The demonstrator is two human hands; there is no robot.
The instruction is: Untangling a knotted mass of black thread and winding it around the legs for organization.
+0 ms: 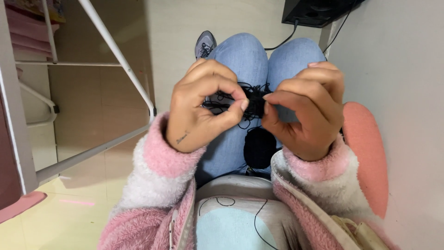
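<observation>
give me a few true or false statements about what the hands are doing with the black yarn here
1. Both hands pinch a tangle of black yarn between them. True: the left hand and the right hand meet on the black yarn tangle.
2. A ball of black yarn lies on the floor. False: the black yarn ball rests on the lap, on the blue jeans.
3. The sleeves are pink and white and fluffy. True: see the fluffy sleeves.
4. The person is barefoot. False: a grey shoe shows past the knee.
5. A white metal rack stands to the person's right. False: the white rack is on the left.
</observation>
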